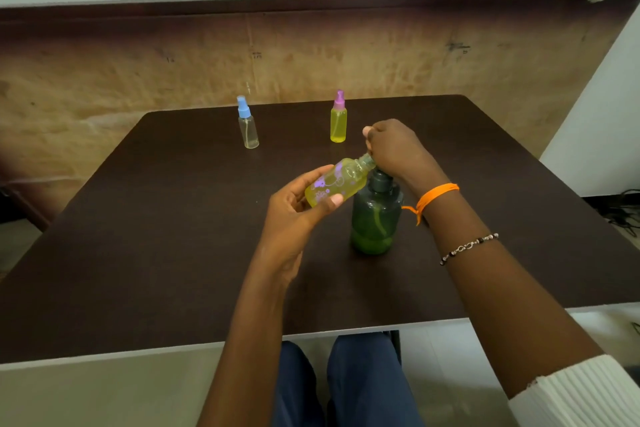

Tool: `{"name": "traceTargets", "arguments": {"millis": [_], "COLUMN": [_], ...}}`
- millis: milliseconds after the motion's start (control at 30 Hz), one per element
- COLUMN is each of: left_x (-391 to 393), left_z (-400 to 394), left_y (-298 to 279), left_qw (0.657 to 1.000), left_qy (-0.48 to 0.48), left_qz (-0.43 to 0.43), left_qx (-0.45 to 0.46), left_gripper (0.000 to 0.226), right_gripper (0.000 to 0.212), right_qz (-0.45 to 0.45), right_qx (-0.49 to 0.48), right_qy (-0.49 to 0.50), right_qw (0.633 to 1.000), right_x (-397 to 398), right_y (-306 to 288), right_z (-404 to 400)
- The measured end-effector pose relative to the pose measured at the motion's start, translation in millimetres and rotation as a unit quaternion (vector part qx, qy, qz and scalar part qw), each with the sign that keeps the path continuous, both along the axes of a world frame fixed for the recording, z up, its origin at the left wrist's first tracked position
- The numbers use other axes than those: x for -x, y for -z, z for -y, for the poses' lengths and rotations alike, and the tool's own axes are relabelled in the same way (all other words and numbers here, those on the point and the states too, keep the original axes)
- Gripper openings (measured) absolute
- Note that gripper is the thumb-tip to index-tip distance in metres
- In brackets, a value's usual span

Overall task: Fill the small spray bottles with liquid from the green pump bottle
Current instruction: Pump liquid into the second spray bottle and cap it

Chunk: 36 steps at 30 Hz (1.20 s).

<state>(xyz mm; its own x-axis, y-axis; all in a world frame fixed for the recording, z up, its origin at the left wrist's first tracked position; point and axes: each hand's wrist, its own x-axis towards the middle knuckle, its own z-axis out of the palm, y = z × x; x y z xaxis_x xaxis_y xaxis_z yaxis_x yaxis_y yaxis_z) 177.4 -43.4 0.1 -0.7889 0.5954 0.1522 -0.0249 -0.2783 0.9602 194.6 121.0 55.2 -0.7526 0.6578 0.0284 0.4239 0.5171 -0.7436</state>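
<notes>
Lighting is soft and even, moderately dim, no hard shadows – the dark surface (173, 236) shows only a faint sheen and no glare spots. Wide-angle distortion is obvious: the surface edges and the wall ledge (311, 2) bow and splay toward the corners, and the frame edges go soft and slightly smeared. Centre is acceptably sharp, though overall detail looks compressed and a bit muddy – colours lean warm-green.
</notes>
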Motion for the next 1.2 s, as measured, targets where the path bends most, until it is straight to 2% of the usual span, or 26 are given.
{"name": "traceTargets", "arguments": {"millis": [200,367,467,733,900,1200], "left_x": [2,-1,-1,0,-2,-2], "left_z": [1,-1,-2,-2,-3,-3], "left_y": [-6,-3,1,-4,2,-4], "left_qw": [1.000,1.000,1.000,1.000,1.000,1.000], "left_qy": [0.009,0.008,0.004,0.005,-0.001,-0.003], "left_qz": [-0.005,0.014,0.017,0.003,0.009,-0.004], "left_qx": [-0.004,-0.020,-0.019,-0.025,-0.017,-0.021], "left_gripper": [0.041,0.044,0.038,0.037,0.037,0.037], "right_gripper": [0.039,0.040,0.041,0.042,0.043,0.040], "right_qz": [0.009,-0.053,-0.041,0.000,0.020,0.031], "right_qx": [-0.044,0.025,0.040,0.026,0.053,-0.001], "right_qy": [-0.004,0.011,0.008,-0.040,-0.066,-0.044], "right_qw": [0.999,0.998,0.998,0.999,0.996,0.999], "right_x": [-3,-2,-3,-2,-4,-2], "right_y": [-14,-2,4,-9,-6,-15], "right_z": [4,2,1,2,3,2]}}
